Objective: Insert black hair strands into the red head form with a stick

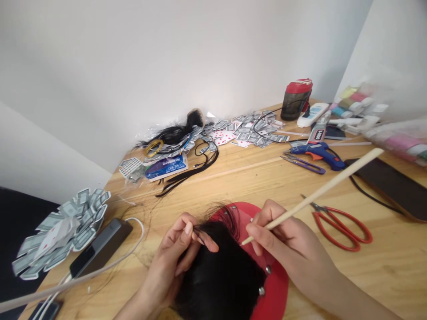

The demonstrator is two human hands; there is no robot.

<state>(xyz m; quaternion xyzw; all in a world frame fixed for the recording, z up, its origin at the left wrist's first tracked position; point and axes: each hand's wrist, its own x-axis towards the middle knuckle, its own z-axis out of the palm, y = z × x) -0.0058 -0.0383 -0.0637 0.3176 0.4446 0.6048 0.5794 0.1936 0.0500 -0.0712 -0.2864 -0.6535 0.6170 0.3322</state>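
Over the red base (278, 289) lies black hair (220, 278); left hand (176, 249) pinches some strands, seemingly for tension; right hand (290, 244) grips 1 pale stick (320, 195) pencil-fashion, probably for precision.

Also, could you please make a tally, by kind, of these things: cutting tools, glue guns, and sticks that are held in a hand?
Cutting tools: 2 (red-handled scissors, purple snips)
Glue guns: 1 (blue glue gun)
Sticks held in a hand: 1 (pale stick, in the right hand)
Total: 4
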